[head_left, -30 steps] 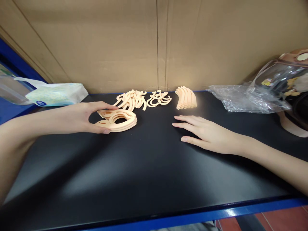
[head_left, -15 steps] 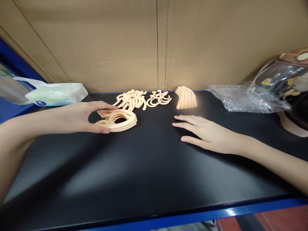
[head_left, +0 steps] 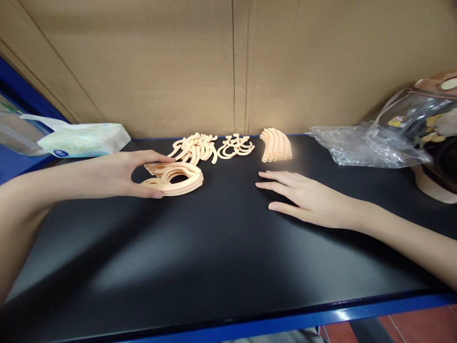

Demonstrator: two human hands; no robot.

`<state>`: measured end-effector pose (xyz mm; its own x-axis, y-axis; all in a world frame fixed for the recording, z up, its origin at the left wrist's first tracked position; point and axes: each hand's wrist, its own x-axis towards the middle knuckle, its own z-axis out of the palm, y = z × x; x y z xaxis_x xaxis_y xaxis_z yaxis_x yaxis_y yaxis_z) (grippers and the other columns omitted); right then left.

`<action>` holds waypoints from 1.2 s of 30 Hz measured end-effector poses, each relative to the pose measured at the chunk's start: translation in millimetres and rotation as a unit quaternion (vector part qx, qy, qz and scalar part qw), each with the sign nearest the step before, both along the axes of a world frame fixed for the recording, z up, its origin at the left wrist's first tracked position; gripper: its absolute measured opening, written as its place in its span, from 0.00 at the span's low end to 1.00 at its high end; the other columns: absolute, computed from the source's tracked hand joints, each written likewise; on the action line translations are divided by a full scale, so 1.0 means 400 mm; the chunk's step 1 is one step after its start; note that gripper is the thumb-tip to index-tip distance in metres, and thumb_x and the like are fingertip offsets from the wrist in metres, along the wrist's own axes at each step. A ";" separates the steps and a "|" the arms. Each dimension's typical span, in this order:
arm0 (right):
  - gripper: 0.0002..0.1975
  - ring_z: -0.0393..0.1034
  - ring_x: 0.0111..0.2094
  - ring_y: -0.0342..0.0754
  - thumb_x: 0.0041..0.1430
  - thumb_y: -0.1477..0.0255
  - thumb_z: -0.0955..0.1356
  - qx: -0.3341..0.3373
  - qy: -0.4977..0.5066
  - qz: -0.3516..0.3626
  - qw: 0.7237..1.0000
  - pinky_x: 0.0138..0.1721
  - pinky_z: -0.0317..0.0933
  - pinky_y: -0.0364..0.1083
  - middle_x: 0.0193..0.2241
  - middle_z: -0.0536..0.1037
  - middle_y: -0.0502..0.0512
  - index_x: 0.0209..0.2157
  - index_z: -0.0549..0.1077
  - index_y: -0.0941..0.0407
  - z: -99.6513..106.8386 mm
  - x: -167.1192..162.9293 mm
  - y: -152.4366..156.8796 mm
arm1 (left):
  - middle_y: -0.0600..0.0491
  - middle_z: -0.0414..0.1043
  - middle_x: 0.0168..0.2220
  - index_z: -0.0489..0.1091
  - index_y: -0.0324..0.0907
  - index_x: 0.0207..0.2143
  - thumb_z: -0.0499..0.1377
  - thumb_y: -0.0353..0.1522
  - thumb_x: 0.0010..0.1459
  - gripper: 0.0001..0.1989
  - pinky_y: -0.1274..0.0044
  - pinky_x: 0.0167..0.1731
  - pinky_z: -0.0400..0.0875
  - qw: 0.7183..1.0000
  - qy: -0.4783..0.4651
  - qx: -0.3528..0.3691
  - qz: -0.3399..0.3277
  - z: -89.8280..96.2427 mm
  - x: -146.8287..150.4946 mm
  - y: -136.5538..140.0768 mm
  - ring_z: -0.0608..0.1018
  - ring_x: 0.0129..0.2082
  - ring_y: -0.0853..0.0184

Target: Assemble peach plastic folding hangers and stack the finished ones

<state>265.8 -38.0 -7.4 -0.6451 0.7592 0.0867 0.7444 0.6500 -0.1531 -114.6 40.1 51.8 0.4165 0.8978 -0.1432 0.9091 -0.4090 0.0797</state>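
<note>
My left hand (head_left: pixel 130 172) is closed around the left end of a stack of peach plastic pieces (head_left: pixel 191 185) with round openings, its thumb on the near side and its fingers on the far side. The stack rests on the black tabletop. Right behind it lies a loose heap of curved peach strips (head_left: pixel 196 146), with a smaller pile of peach plastic hooks (head_left: pixel 243 152) beside that. Farther right, several curved peach arms (head_left: pixel 277 145) are lined up side by side. In front of them my right hand (head_left: pixel 309 199) lies palm down, fingers apart, holding nothing.
A pack of tissues (head_left: pixel 85 139) sits at the back left. On the right are a crumpled clear plastic bag (head_left: pixel 371 145) and a transparent bag with brown trim (head_left: pixel 435 107). A cardboard wall (head_left: pixel 171 66) stands behind the black table (head_left: pixel 221 267), which has a blue front edge.
</note>
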 end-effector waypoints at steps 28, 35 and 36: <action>0.28 0.52 0.64 0.55 0.67 0.55 0.55 -0.002 0.004 0.000 1.000 0.62 0.51 0.59 0.65 0.57 0.58 0.62 0.61 0.54 0.003 -0.001 -0.001 | 0.55 0.73 0.48 0.61 0.46 0.60 0.63 0.55 0.43 0.43 0.72 0.45 0.67 0.999 -0.012 0.033 0.006 -0.016 -0.010 0.009 0.76 0.39 0.61; 0.28 0.52 0.64 0.55 0.67 0.56 0.56 -0.001 0.009 0.002 1.000 0.62 0.51 0.60 0.65 0.57 0.58 0.62 0.61 0.54 0.003 -0.003 0.001 | 0.55 0.69 0.54 0.57 0.47 0.62 0.61 0.54 0.45 0.44 0.73 0.50 0.64 1.000 0.003 0.011 0.016 -0.010 -0.001 0.007 0.74 0.45 0.61; 0.28 0.52 0.64 0.55 0.67 0.56 0.56 -0.001 0.010 0.002 1.000 0.62 0.51 0.60 0.65 0.57 0.58 0.62 0.61 0.54 0.004 -0.003 0.002 | 0.54 0.69 0.54 0.57 0.47 0.62 0.61 0.54 0.45 0.44 0.73 0.50 0.64 1.000 0.007 0.009 0.013 -0.011 -0.002 0.007 0.74 0.44 0.61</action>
